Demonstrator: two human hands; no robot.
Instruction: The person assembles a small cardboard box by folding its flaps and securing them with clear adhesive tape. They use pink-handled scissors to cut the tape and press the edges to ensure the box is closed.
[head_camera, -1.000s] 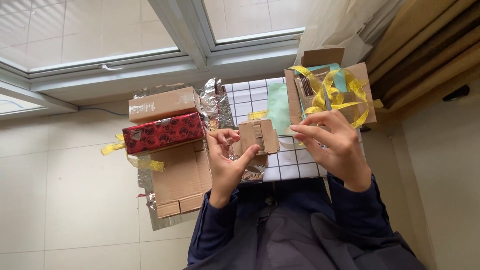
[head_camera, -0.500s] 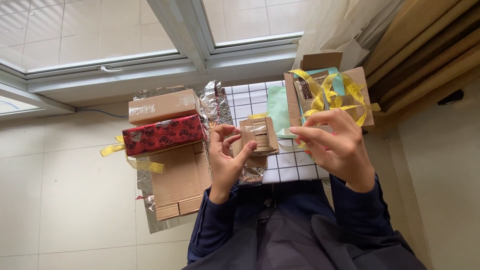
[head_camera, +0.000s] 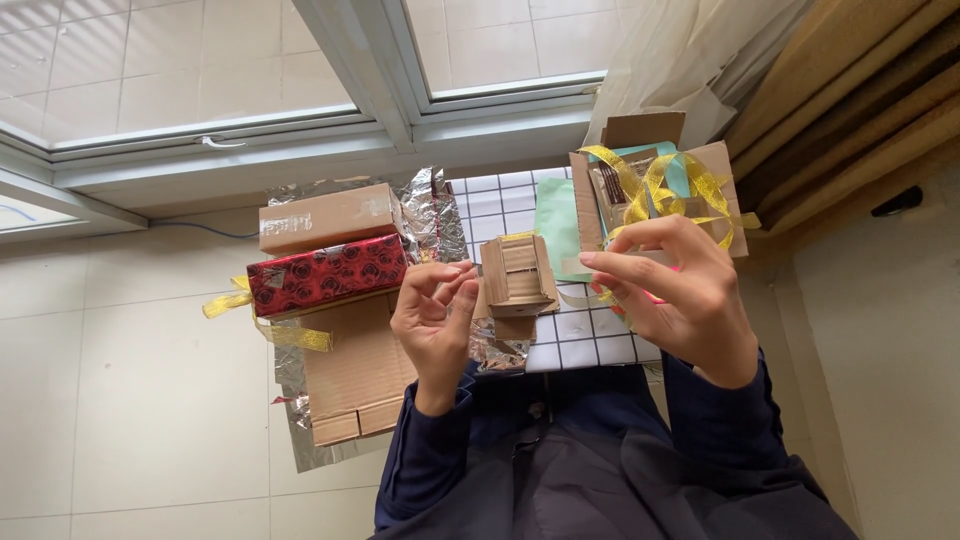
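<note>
Since the earlier frame the left hand (head_camera: 436, 322) has let go of the small brown cardboard box (head_camera: 518, 280), which now lies between both hands on the white grid-patterned sheet (head_camera: 585, 345), not yet wrapped, while the right hand (head_camera: 672, 290) pinches a pale strip, apparently tape (head_camera: 610, 263), ready to be fixed, near the yellow ribbon (head_camera: 665, 190).

Daylight is coming through a white-framed window (head_camera: 400, 70) onto the pale tiled floor (head_camera: 120, 420); brown wooden boards (head_camera: 860, 110), perhaps furniture, are standing nearby.
</note>
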